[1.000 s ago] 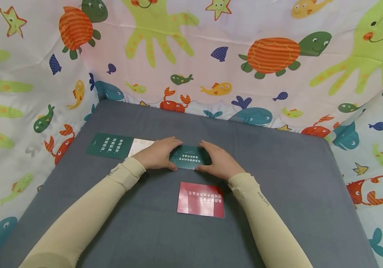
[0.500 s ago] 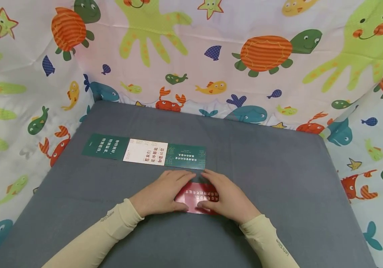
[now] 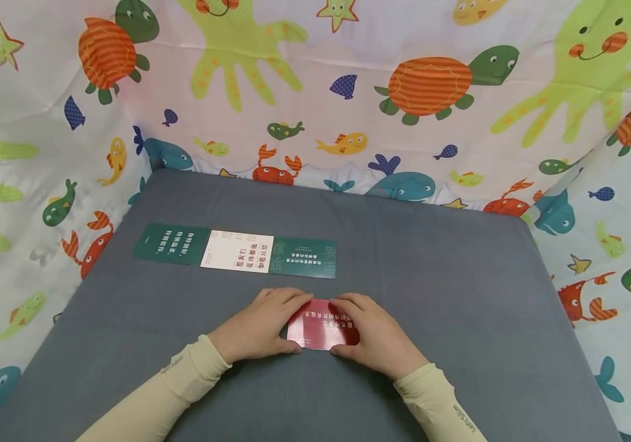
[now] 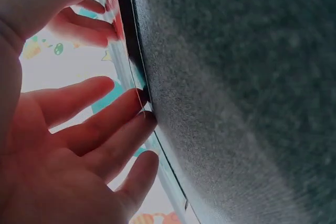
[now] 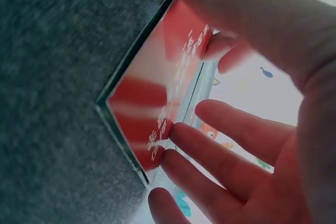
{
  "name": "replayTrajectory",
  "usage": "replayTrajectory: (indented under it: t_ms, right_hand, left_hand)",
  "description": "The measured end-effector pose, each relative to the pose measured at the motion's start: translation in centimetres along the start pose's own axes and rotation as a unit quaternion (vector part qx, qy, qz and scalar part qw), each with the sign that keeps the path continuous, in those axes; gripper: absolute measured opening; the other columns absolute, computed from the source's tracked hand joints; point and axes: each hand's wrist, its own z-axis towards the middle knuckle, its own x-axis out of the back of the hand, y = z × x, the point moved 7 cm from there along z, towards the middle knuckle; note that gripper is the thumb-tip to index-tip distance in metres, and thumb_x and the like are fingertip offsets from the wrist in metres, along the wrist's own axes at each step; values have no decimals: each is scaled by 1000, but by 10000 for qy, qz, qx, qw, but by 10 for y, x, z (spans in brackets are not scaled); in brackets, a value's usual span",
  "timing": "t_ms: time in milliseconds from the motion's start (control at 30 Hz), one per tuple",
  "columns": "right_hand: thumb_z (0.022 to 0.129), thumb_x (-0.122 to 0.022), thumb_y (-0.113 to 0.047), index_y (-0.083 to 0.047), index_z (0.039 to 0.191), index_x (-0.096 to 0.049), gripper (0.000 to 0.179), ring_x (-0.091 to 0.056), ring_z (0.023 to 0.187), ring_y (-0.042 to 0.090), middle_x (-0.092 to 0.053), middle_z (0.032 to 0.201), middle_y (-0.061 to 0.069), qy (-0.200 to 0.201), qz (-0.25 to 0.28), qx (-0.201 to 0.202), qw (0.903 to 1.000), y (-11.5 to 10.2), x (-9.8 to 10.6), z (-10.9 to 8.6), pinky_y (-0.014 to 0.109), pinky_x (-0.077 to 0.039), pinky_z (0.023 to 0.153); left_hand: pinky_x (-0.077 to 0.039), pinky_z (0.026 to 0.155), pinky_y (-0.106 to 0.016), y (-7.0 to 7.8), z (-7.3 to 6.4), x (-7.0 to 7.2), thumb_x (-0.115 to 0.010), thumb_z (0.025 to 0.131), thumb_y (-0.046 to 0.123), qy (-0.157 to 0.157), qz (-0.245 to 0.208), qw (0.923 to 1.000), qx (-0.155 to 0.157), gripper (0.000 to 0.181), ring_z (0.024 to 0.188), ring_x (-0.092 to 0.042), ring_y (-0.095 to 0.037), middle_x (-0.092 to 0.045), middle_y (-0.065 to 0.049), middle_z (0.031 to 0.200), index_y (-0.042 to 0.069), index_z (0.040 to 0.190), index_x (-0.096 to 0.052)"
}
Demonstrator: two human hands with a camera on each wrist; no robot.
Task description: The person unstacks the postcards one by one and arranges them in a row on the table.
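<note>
A glossy red card [image 3: 318,328] with white lettering lies between both hands in the head view. My left hand [image 3: 263,320] grips its left end, thumb at the near edge and fingertips at the far edge. At the right end my right hand [image 3: 377,334] holds it the same way. In the right wrist view, a dark shadow runs along the edge of the red card [image 5: 144,90], close over the grey cloth. The left wrist view shows the card nearly edge-on, with the left fingertips [image 4: 143,121] at its edge.
Beyond the hands, a dark green card [image 3: 172,244], a white card [image 3: 236,250] and another green card [image 3: 304,258] lie end to end in a row. The grey surface [image 3: 448,294] is bordered by a curtain [image 3: 315,80] printed with sea animals.
Both hands have left the green card at the row's right end and come nearer to me, onto the red card. They now hold it by its edges. The head view has shifted slightly.
</note>
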Motion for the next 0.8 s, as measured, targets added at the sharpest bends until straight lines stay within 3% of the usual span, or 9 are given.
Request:
replayTrajectory:
  t_ms: [167,333,500,633,800]
  right_hand:
    - [72,-100,-40,-16,150,-62,90,-61,134,26,-64,147,2,85,8,51,10000,6,4,0,50,-57,110]
    - [69,-101,-39,-17,150,-62,93,-61,134,27,-64,147,3,211,1,-85,9997,21,18,3,53,-59,107]
    - [70,-101,-36,-17,153,-59,95,-56,139,30,-60,152,4,114,299,-267,9991,50,34,13,55,-61,104]
    - [76,-98,-30,-15,154,-57,90,-49,145,32,-58,155,7,47,574,-373,9976,78,50,29,57,-54,113]
    - [80,-94,-26,-10,154,-56,85,-45,148,37,-58,156,12,-12,468,-545,9974,112,61,51,62,-47,119]
  left_hand:
    - [-37,126,-50,0,10,1,-94,81,43,-53,-184,9998,60,98,144,-53,-24,-57,-4,156,12,162,-49]
    - [-35,127,-51,5,34,7,-93,81,45,-79,-51,9999,-35,99,146,-51,-24,-56,-5,158,12,163,-48]
    - [-33,129,-52,9,68,13,-92,82,47,-114,236,9997,-18,103,149,-52,-27,-56,-7,160,11,165,-44]
    - [-33,129,-50,8,105,17,-91,84,49,-126,341,9993,47,104,149,-52,-26,-55,-8,162,10,166,-42]
    - [-32,128,-47,3,150,19,-91,84,45,-81,234,9996,104,99,147,-53,-22,-56,-7,160,9,164,-44]
